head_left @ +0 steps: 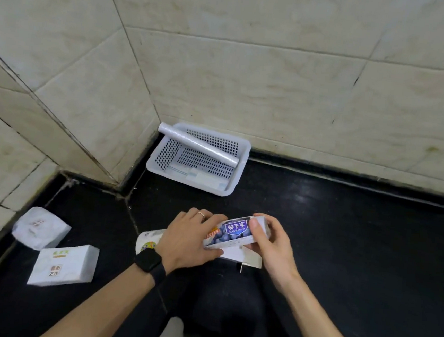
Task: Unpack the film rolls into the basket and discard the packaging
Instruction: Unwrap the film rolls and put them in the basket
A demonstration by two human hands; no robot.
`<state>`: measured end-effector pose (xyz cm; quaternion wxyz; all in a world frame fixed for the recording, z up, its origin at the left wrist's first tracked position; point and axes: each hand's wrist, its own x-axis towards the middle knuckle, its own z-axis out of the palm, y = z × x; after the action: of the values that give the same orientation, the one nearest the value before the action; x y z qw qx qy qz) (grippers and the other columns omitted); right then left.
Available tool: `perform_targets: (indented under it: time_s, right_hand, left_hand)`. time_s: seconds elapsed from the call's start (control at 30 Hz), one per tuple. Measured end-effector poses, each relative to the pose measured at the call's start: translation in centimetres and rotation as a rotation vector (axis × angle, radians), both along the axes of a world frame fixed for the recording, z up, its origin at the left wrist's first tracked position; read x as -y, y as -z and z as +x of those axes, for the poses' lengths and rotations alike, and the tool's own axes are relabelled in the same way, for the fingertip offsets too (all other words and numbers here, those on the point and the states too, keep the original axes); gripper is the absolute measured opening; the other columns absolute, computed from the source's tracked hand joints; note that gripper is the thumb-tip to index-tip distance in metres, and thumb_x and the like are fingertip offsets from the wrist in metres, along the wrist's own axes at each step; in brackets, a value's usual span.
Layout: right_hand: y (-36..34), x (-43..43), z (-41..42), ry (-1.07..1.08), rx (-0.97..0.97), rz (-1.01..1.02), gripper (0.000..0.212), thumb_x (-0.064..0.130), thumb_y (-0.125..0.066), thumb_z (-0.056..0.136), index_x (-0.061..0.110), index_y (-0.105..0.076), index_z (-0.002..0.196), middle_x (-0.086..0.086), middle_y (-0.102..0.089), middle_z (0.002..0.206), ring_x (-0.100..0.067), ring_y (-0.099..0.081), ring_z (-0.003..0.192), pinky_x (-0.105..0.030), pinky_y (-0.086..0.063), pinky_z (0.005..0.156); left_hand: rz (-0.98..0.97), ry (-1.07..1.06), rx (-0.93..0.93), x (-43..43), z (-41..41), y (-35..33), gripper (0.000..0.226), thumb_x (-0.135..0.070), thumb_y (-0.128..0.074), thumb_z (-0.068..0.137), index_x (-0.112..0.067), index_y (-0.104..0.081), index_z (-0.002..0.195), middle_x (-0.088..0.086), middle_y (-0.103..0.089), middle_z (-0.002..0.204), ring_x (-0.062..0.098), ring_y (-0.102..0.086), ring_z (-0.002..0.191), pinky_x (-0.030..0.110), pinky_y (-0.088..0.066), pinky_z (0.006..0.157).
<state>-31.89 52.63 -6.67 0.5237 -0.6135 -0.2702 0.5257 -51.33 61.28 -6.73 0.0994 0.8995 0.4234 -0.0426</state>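
Note:
A long film box [232, 232] printed with blueberries and a purple label is held over the black counter. My left hand [188, 239], with a ring and a black watch on the wrist, grips its left part. My right hand [270, 246] grips the right end, thumb on the printed face. An opened white flap [245, 259] hangs under the box. Another package end [148, 241] pokes out left of my left hand. In the white perforated basket [239, 167] at the wall corner, one clear film roll [197, 144] lies slantwise, its far end on the rim.
Two white tissue packs lie on the counter at the left: one crumpled [41, 226] near the wall, one boxy [64, 264] closer to me. Tiled walls close off the back and left. Bare black counter [356, 247] spreads to the right.

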Motion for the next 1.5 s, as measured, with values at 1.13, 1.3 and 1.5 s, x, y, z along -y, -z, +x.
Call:
perform_targets:
  time_s: [1.13, 1.3, 1.5]
  right_hand:
    - [9.0, 6.8, 13.5, 1.004, -0.498, -0.36, 0.083, 0.055, -0.068, 0.086, -0.006, -0.043, 0.137, -0.02, -0.055, 0.124, -0.032, -0.066, 0.099, -0.045, -0.056, 0.083]
    - [9.6, 6.8, 11.8, 1.019, -0.54, -0.381, 0.08, 0.055, -0.067, 0.088, -0.005, -0.043, 0.136, -0.02, -0.056, 0.126, -0.036, -0.064, 0.111, -0.045, -0.056, 0.085]
    - [10.1, 7.3, 11.7, 1.049, -0.611, -0.394, 0.08, 0.056, -0.065, 0.088, 0.0, -0.042, 0.14, -0.019, -0.053, 0.127, -0.036, -0.062, 0.116, -0.044, -0.057, 0.086]
  left_hand:
    - [-0.832, -0.521, 0.395, -3.5, 0.3, 1.7, 0.057, -0.041, -0.084, 0.071, -0.027, -0.053, 0.117, -0.004, -0.068, 0.109, 0.013, -0.068, 0.092, 0.029, -0.054, 0.079]
    - [-0.79, -0.526, 0.404, -3.2, 0.7, 3.2, 0.083, -0.047, -0.083, 0.071, -0.032, -0.032, 0.135, -0.008, -0.061, 0.117, 0.011, -0.064, 0.099, 0.029, -0.05, 0.087]
    - [-0.541, -0.581, 0.222, -3.9, -2.8, 5.6, 0.086, -0.033, -0.078, 0.078, -0.02, -0.025, 0.144, 0.01, -0.059, 0.128, 0.03, -0.06, 0.108, 0.037, -0.048, 0.091]
